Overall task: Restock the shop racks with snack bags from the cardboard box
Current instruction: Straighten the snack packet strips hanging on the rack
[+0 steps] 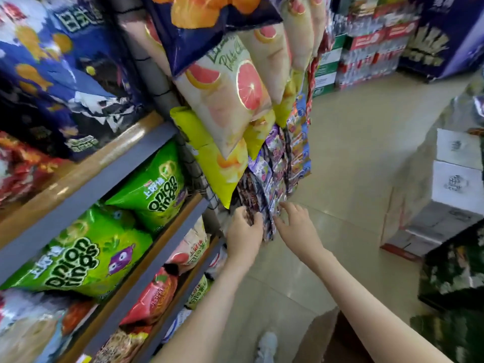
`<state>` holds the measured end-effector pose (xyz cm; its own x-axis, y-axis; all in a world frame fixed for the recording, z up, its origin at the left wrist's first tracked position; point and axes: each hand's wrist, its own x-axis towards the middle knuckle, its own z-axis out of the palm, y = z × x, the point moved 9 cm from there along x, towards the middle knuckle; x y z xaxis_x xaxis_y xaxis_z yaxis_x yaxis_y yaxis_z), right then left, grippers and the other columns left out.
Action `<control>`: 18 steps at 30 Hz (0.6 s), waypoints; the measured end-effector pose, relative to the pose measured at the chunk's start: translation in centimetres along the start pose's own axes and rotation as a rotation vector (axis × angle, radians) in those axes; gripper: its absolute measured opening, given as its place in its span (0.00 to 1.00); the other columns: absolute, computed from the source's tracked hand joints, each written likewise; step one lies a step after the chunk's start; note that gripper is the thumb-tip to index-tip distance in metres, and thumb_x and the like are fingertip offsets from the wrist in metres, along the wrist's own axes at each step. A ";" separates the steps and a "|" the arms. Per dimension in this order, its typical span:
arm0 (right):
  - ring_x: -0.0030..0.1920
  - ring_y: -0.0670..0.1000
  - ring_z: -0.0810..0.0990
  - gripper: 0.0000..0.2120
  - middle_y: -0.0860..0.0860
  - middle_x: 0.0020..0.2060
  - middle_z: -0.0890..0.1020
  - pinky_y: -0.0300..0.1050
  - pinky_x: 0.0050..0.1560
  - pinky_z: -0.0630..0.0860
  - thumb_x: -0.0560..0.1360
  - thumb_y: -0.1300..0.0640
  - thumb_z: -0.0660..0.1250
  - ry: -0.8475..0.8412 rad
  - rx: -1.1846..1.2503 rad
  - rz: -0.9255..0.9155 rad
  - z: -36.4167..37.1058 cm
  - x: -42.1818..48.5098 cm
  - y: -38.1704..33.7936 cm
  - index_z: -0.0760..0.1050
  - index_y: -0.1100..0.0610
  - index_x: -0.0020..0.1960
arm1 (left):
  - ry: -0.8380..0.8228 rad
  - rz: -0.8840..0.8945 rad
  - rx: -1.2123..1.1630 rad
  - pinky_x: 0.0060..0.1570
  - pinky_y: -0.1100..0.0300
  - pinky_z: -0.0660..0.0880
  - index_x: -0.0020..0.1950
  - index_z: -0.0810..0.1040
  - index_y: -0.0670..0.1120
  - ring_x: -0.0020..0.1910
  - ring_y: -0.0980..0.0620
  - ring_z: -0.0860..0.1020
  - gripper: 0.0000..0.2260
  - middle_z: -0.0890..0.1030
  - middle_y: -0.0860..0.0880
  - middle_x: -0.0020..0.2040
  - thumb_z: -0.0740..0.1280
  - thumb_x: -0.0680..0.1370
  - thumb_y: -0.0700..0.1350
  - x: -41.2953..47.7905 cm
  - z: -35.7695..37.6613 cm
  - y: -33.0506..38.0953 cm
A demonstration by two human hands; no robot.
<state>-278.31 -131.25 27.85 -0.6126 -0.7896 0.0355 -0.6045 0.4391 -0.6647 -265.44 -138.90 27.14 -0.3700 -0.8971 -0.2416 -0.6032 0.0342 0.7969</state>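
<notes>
Small dark purple snack bags hang low on the wire rack at the shelf's end. My left hand grips the lower end of these bags, fingers curled round them. My right hand reaches in beside it, fingers spread and touching the silvery purple packets just to the right. Yellow and grapefruit-print bags hang above both hands. The cardboard box lies on the floor at the bottom, under my right forearm.
Shelves on the left hold green onion-ring bags, red bags and blue bags. White cartons are stacked on the right, drink cases at the back. Tiled floor lies between. My shoe is near the box.
</notes>
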 end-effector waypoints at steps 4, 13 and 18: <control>0.65 0.58 0.68 0.18 0.58 0.62 0.75 0.44 0.61 0.62 0.78 0.58 0.62 -0.026 0.099 0.125 2.8 6.8 3.7 0.69 0.62 0.66 | -0.060 -0.178 -0.140 0.61 0.56 0.70 0.69 0.68 0.44 0.62 0.49 0.75 0.20 0.76 0.48 0.63 0.63 0.79 0.51 7.7 4.9 -2.1; 0.55 0.60 0.74 0.11 0.60 0.52 0.78 0.45 0.45 0.63 0.78 0.56 0.60 -0.177 0.146 0.325 5.5 12.5 8.3 0.73 0.63 0.56 | -0.189 -0.370 -0.399 0.57 0.49 0.75 0.61 0.73 0.40 0.55 0.44 0.79 0.19 0.80 0.44 0.55 0.68 0.73 0.49 14.3 13.6 -4.8; 0.53 0.59 0.76 0.13 0.59 0.52 0.80 0.46 0.46 0.70 0.77 0.56 0.59 -0.251 0.125 0.408 5.4 10.2 8.4 0.74 0.62 0.56 | -0.163 -0.449 -0.414 0.44 0.46 0.75 0.52 0.74 0.42 0.44 0.40 0.80 0.22 0.81 0.41 0.45 0.68 0.64 0.54 14.1 15.4 -8.0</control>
<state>-286.88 -137.95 18.65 -0.6355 -0.6498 -0.4169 -0.2656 0.6910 -0.6723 -276.72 -144.98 8.82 -0.2671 -0.7045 -0.6575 -0.4136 -0.5324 0.7385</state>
